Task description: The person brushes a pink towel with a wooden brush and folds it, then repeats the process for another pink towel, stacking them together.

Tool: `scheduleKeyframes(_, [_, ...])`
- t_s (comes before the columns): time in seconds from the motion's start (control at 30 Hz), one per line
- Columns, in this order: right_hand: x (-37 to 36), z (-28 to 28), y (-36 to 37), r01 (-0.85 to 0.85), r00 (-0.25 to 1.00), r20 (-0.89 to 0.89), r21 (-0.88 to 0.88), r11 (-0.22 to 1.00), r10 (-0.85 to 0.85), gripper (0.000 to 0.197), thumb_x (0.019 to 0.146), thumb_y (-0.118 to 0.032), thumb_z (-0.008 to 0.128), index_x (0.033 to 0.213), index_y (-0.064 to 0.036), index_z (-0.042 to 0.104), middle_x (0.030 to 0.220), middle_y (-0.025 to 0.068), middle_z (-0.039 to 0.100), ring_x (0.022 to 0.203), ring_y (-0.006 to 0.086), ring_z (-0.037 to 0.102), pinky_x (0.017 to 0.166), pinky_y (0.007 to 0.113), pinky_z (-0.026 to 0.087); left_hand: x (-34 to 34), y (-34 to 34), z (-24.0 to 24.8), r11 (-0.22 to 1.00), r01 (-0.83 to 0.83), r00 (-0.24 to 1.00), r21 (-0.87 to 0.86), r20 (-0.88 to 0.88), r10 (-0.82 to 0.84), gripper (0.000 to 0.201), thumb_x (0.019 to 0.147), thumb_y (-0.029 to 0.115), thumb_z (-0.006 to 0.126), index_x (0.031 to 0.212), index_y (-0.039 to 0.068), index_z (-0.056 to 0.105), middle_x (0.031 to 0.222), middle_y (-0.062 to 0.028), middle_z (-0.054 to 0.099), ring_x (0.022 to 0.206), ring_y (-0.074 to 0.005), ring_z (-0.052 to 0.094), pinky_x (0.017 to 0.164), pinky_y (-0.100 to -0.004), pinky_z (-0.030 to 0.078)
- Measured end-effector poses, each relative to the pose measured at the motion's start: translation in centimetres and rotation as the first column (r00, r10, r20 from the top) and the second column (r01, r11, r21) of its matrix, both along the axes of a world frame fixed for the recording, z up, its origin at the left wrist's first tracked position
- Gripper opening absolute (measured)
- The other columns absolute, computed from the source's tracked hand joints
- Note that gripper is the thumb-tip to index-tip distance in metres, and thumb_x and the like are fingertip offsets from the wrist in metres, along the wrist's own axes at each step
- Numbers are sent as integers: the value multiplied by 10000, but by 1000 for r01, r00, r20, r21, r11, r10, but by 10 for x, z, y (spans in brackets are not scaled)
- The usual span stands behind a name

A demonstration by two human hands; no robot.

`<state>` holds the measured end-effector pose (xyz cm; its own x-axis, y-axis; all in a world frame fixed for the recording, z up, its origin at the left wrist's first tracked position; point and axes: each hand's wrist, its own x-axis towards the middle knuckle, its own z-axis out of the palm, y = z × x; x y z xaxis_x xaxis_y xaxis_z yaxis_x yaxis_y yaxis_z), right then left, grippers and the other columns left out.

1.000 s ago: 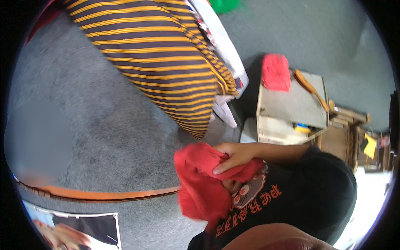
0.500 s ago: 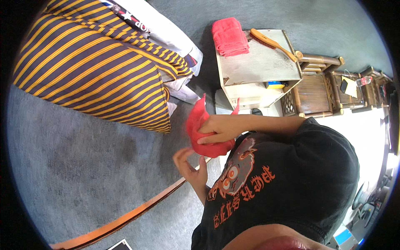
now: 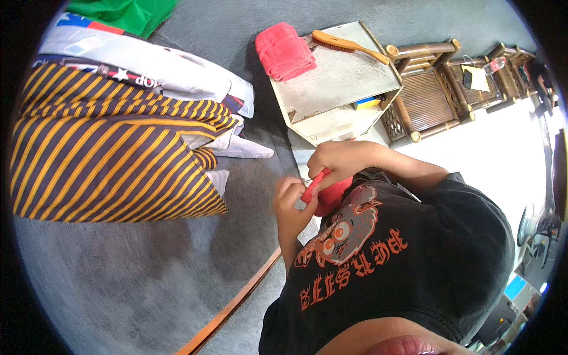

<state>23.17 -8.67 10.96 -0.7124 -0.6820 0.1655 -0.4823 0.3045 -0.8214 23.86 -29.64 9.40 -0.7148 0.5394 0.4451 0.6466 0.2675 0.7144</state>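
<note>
A red cloth [image 3: 334, 198] is bunched in front of my black shirt, with a narrow twisted strip of it stretched between my two hands. My right hand [image 3: 338, 161] is closed around the strip's upper end. Lower and to the left, my left hand [image 3: 291, 201] has its curled fingers on the other end, somewhat blurred by motion. Part of the cloth is hidden behind the right hand and wrist.
A worn white cabinet [image 3: 331, 83] stands beyond my hands, bearing folded red towels [image 3: 285, 52] and a wooden-handled brush [image 3: 349, 45]. Striped yellow-and-dark fabric [image 3: 100, 165] lies at left beside white printed fabric [image 3: 177, 71]. Bamboo chairs [image 3: 426, 97] stand at right.
My hands have drawn together, and the cloth has gone from hanging loosely open to bunched with a strip pulled between them. The view has shifted, showing green fabric at top left.
</note>
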Motion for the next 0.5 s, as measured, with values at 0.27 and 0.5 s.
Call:
scheduleKeyframes(0.27, [23, -10, 82, 362, 932, -40, 28, 932, -361, 327, 732, -275, 755, 676, -8, 575, 630, 143, 543, 579, 278, 542, 550, 375, 396, -19, 21, -6, 978, 184, 913, -98, 387, -132, 322, 762, 79, 701, 627, 22, 414, 537, -43, 363, 524, -82, 342, 464, -278, 300])
scheduleKeyframes(0.5, [59, -20, 170, 746, 656, -107, 241, 621, -747, 303, 626, -123, 757, 646, 21, 491, 610, 125, 493, 564, 232, 481, 542, 343, 382, -58, 23, -8, 990, 36, 979, -135, 202, -8, 328, 747, 57, 719, 631, 20, 415, 537, -41, 342, 516, -83, 332, 464, -273, 302])
